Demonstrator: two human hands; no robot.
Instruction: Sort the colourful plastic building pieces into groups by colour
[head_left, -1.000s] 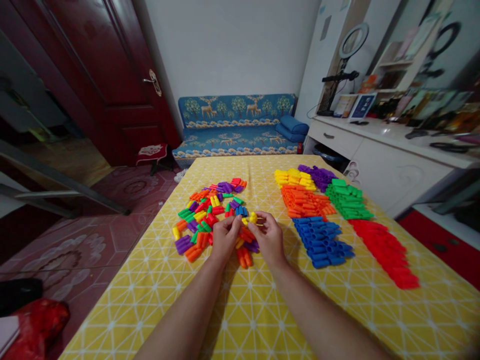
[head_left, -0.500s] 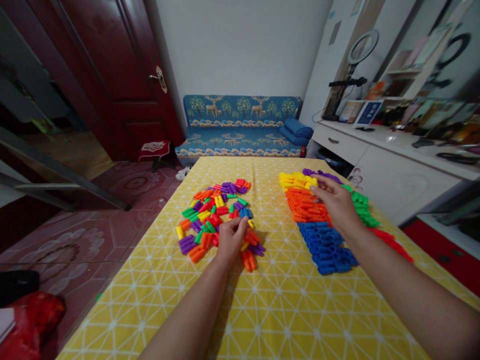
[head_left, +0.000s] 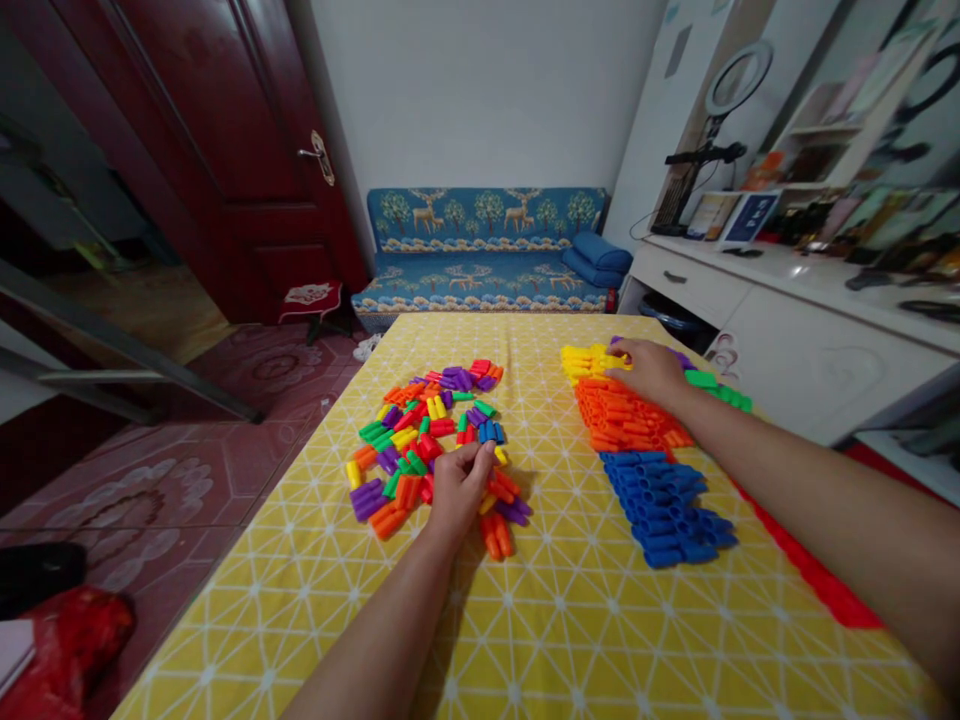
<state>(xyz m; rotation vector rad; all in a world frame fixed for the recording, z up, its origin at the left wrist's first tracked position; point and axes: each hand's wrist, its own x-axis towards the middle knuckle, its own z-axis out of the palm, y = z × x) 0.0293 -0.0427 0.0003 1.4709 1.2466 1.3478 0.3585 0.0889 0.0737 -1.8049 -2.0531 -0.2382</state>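
Observation:
Mixed bullet-shaped plastic pieces (head_left: 405,437) in several colours lie in a loose pile at the left of the table. Over the pile's right side is my left hand (head_left: 459,487), thumb and fingers pinched together; whatever they hold is hidden. My right hand (head_left: 651,372) reaches to the far end of the colour groups, its fingers closed on a yellow plastic piece at the yellow group (head_left: 581,362). Nearer lie the orange group (head_left: 619,412) and the blue group (head_left: 664,505). Green pieces (head_left: 720,390) and red pieces (head_left: 810,565) are partly covered by my right arm. Purple pieces (head_left: 684,360) show behind the hand.
A yellow patterned cloth (head_left: 525,620) covers the table. Beyond its far edge stands a blue sofa (head_left: 487,265). To the right is a white dresser (head_left: 810,330) with a ring light (head_left: 739,80). A small stool (head_left: 311,300) stands near the door (head_left: 247,150).
My right hand has moved slightly left and down onto the yellow group with the yellow piece. My left hand stays pinched over the mixed pile. The view has shifted a little.

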